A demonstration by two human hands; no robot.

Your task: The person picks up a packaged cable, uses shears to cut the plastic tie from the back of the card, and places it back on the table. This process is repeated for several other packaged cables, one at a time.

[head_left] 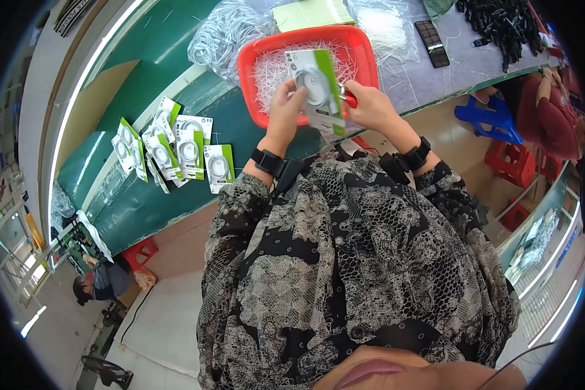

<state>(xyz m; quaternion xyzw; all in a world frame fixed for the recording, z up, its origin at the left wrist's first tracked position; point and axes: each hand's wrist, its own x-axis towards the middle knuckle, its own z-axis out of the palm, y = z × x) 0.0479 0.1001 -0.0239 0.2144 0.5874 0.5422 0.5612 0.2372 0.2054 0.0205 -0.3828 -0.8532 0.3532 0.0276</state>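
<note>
My left hand (283, 112) pinches the left edge of a white and green card with a coiled white cable (313, 84) on it. The card is upright and slightly blurred over a red plastic basket (244, 75). At the card's right edge, my right hand (370, 107) is closed round a red-handled hand tool (348, 99). The tool's metal end lies close to the card, and its exact kind is hard to make out. Thin white plastic strip offcuts (270, 71) fill the basket beneath both hands.
Several carded cables (169, 146) lie piled left on the green table (143, 205). Behind the basket are bagged grey cables (231, 36), yellow-green paper (312, 13) and white strips (383, 29). A phone (432, 44) and black pieces (500, 26) lie right. Co-workers (559, 117) sit nearby.
</note>
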